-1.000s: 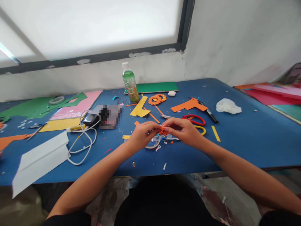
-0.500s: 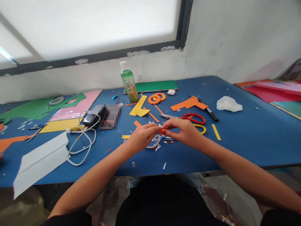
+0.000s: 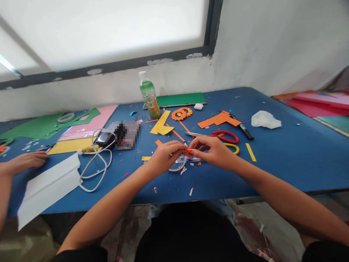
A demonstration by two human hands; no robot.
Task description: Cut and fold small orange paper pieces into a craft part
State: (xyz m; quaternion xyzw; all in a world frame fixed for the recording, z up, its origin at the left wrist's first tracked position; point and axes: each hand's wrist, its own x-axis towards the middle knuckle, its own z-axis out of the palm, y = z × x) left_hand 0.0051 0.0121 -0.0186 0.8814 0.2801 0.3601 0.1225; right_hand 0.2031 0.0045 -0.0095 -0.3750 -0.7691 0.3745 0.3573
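1. Changed since the earlier frame: at the far left edge another person's hand (image 3: 25, 161) had come in and lay flat on the blue table (image 3: 286, 160), just beside the white folded paper (image 3: 49, 185). Own hands almost the same, only slightly shifted.
2. Nearest, over the front part of the table: left hand (image 3: 163, 157) and right hand (image 3: 212, 151), fingertips brought together in the middle.
3. Between them, pinched from both sides by thumbs and forefingers: a small orange paper piece (image 3: 188, 153), held just above the table. Other fingers of both hands curled in, not spread.
4. Directly under the hands: small white and orange scraps, and part of a clear ring, mostly hidden.
5. Just behind the right hand: red scissors (image 3: 225, 137) and a yellow handle (image 3: 233, 147), partly covered by the hand.
6. To the right of these: a yellow strip (image 3: 250, 153), lying alone.
7. To the left: a white cable (image 3: 95, 171) in loops, leading to a black device (image 3: 105, 139).
8. Further back: an orange cut shape (image 3: 219, 120) touching a black marker (image 3: 244, 131), orange gear-like cutouts (image 3: 182, 114), a yellow paper piece (image 3: 161, 124).
9. Right of the marker: a crumpled white plastic (image 3: 265, 120).
10. Farthest, near the wall: a green bottle (image 3: 149, 95), upright, and a green sheet (image 3: 181, 99) behind it.
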